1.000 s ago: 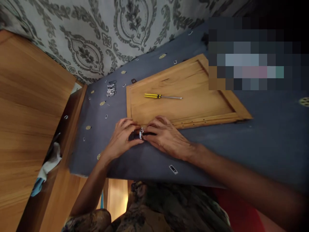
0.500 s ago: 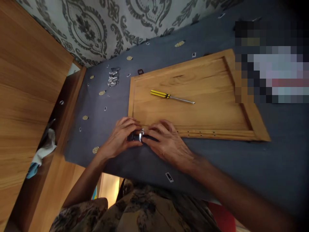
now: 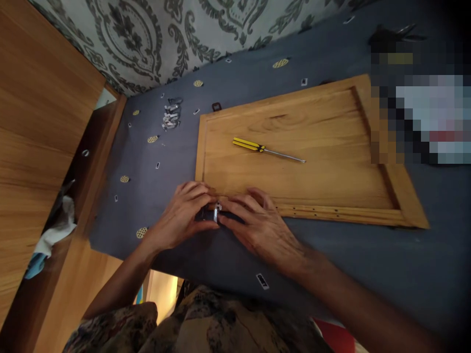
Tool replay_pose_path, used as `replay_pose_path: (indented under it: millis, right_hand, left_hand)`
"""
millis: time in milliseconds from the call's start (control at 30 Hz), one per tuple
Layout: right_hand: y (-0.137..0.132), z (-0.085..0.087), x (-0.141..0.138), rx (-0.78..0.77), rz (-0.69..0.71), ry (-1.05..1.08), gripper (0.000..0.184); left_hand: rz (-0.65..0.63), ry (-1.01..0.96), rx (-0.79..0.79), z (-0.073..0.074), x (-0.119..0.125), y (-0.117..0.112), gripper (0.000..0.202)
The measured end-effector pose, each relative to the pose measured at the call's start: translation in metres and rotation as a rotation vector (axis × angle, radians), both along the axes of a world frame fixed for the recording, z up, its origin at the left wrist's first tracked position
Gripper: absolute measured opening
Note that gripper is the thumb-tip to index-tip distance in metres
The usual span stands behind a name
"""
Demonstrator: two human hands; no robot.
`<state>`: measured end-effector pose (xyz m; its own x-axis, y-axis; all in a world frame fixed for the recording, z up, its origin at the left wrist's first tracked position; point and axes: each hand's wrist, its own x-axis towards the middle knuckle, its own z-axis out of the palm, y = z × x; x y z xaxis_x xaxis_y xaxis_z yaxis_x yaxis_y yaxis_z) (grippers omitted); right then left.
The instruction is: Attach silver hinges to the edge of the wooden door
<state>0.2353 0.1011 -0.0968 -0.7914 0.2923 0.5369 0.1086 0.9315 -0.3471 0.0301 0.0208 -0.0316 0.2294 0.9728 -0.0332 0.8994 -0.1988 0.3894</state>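
Observation:
A small shiny metal hinge (image 3: 216, 214) sits at the near left corner of a wooden cabinet door (image 3: 312, 127), which lies flat. My left hand (image 3: 186, 211) curls around the hinge from the left, its fingers over the door's edge and its thumb below. From the other side, the fingertips of my right hand (image 3: 259, 225) press in on the same hinge. Part of the metal is hidden behind the fingers. On the door panel rests a screwdriver (image 3: 268, 149) with a yellow and black handle, apart from both hands.
Several more metal hinges (image 3: 171, 115) lie in a group at the back left. Blue patterned cloth (image 3: 228, 264) covers the surface. At left stands a wooden cabinet (image 3: 40, 122) with a white cloth (image 3: 59, 230) on its ledge. Pliers-like dark tool (image 3: 397, 37) lies at the far right, beside a blurred patch.
The view has shifted slightly, so the door and screwdriver appear a little farther right and lower. Both hands stay at the hinge, with hardly any change in their hold.

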Motion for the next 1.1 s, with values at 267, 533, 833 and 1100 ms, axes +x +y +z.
replay_pose_path:
  millis: [267, 533, 833, 1100]
  right_hand:
    - [-0.001, -0.002, -0.002, -0.038, -0.027, 0.034, 0.013]
    - [0.0, -0.006, 0.002, -0.048, -0.005, -0.006, 0.014]
    - [0.0, -0.008, 0.001, -0.022, -0.012, 0.011, 0.018]
    - [0.002, -0.002, 0.003, -0.022, 0.0, -0.02, 0.018]
  left_hand:
    - [-0.03, 0.02, 0.046, -0.003, -0.002, 0.003, 0.033]
    - [-0.05, 0.052, 0.059, 0.001, -0.006, 0.0, 0.046]
    - [0.213, -0.081, 0.262, 0.019, -0.06, 0.023, 0.02]
    - [0.539, -0.399, 0.409, -0.045, -0.098, 0.058, 0.021]
